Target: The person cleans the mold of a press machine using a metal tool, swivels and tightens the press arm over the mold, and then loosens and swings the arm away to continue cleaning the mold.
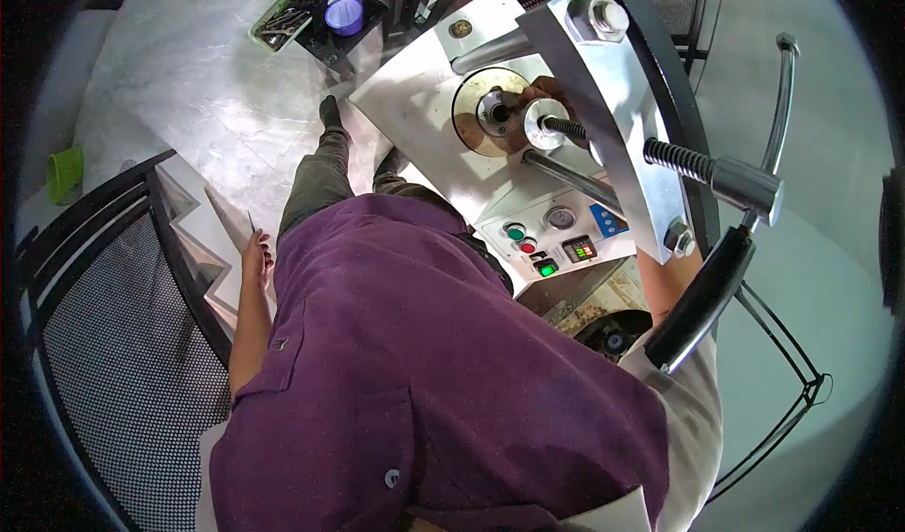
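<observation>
My left hand [255,254] is low at my left side, closed on a thin pointed tool [251,221] whose exact kind is too small to make out. On my right stands a white press [415,98] with a thick metal crossbar [603,108]. My right arm passes behind that bar. My right hand [547,90] is beside the round metal fitting [493,110] with a dark centre hole, set in the press top. A metal disc [544,124] on the threaded screw partly covers this hand, so its grip is hidden.
A long lever with a black grip [698,301] sticks out from the screw. The press front carries lit buttons, a gauge [561,217] and a display [579,248]. A green tray [300,9] of small tools and a purple cup [345,16] lie ahead. A mesh chair [132,372] stands left.
</observation>
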`<state>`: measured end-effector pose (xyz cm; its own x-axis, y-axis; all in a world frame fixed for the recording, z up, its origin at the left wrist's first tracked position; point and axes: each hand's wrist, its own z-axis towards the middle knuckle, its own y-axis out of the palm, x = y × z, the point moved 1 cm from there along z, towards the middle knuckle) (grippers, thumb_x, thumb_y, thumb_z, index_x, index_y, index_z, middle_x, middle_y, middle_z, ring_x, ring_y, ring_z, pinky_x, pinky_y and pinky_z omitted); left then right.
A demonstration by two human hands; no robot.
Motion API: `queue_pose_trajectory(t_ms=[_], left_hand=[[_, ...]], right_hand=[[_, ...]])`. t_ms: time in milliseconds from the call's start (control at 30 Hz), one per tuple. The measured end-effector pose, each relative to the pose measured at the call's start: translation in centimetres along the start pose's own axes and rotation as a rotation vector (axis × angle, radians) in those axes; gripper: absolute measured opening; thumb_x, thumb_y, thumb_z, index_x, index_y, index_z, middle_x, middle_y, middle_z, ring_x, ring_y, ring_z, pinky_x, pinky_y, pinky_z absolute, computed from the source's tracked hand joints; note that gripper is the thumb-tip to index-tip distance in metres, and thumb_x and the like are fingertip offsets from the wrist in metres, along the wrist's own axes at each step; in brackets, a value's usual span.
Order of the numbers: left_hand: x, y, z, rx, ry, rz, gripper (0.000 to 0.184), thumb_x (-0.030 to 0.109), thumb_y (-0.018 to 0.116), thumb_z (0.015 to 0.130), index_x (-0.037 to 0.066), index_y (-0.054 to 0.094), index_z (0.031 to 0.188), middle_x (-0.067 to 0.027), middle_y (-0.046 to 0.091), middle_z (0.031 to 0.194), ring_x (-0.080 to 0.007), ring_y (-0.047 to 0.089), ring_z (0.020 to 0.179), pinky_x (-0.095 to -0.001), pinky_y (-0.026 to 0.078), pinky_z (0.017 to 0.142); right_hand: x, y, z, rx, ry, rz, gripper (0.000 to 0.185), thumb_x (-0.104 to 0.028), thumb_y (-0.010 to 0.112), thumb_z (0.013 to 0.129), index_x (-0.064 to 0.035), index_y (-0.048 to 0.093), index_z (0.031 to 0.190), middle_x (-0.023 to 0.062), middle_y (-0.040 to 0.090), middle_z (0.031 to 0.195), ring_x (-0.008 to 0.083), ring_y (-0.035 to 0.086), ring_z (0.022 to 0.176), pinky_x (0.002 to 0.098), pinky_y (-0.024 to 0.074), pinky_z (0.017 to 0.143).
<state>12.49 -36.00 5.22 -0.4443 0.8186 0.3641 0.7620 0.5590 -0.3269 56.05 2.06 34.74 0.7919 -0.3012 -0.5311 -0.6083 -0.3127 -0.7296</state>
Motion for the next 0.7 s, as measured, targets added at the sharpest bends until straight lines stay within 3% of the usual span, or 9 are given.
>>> queue_pose_trajectory(t_ms=[400,700], left_hand=[[-2.8,0.0,3.7,-0.015,-0.035,-0.006,0.031,0.038,0.052,0.086,0.007,0.058,0.090,0.0047,0.033,0.058,-0.0070,0.031,0.043,-0.0228,0.023,0.038],[-0.2,0.1,1.9,-0.034,-0.010,0.010,0.031,0.038,0.053,0.086,0.008,0.058,0.091,0.0049,0.031,0.057,-0.0070,0.031,0.044,-0.0228,0.025,0.040]], right_hand=[[0.3,-0.5,-0.8,0.024,0.017,0.007,0.032,-0.030,0.057,0.088,0.0017,0.064,0.092,0.0149,0.064,0.091,0.0181,0.064,0.083,0.0284,0.0528,0.072],[0.3,-0.4,-0.8,0.040,0.035,0.026,0.032,-0.030,0.057,0.089,0.0015,0.064,0.091,0.0148,0.064,0.090,0.0181,0.064,0.083,0.0283,0.0530,0.072]])
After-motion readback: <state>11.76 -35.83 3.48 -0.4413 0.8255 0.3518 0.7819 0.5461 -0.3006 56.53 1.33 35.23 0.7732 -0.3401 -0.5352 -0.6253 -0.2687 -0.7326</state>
